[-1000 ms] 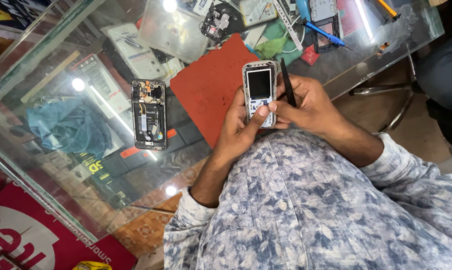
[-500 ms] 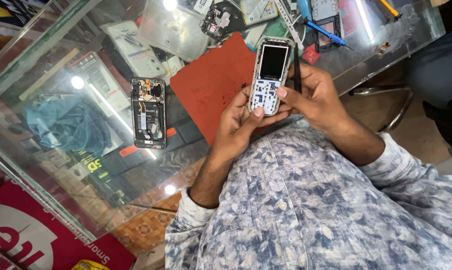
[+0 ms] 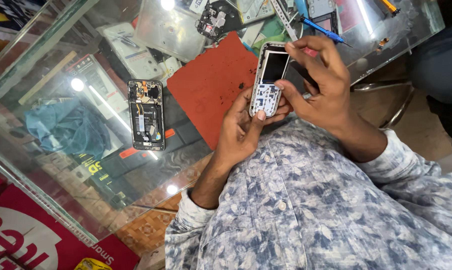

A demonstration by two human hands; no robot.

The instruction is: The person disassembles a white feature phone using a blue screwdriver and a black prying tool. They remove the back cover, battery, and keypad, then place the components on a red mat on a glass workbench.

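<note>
**Keypad phone in both hands over a cluttered glass counter**

Biggest thing here is the glass counter [image 3: 61, 165], one long pane with boxes and a blue cloth [image 3: 68, 127] showing underneath it. I'll place everything off the counter's red mat [image 3: 211, 85], since it sits right in the middle. One mat, rust red, with a few dark specks on it.

Left of the mat lies one opened smartphone [image 3: 146, 115], back cover off, battery and boards showing. Above the mat there's one dark circuit board [image 3: 213, 20], and up to its right one blue screwdriver [image 3: 320, 29] lying flat.

The main item is one small keypad phone [image 3: 269, 81], held just off the mat's right edge, above the counter and near the person's chest. It has a silvery-white frame, a dark blank screen on top and a pale keypad with bluish marks below. It's tilted, screen end away from the person.

Left hand [image 3: 241, 130] cups the bottom end, thumb pressed on the lower keypad. Right hand [image 3: 318, 85] pinches the top edge, fingers curled over the frame, with a thin dark tool tucked in the grip.
</note>
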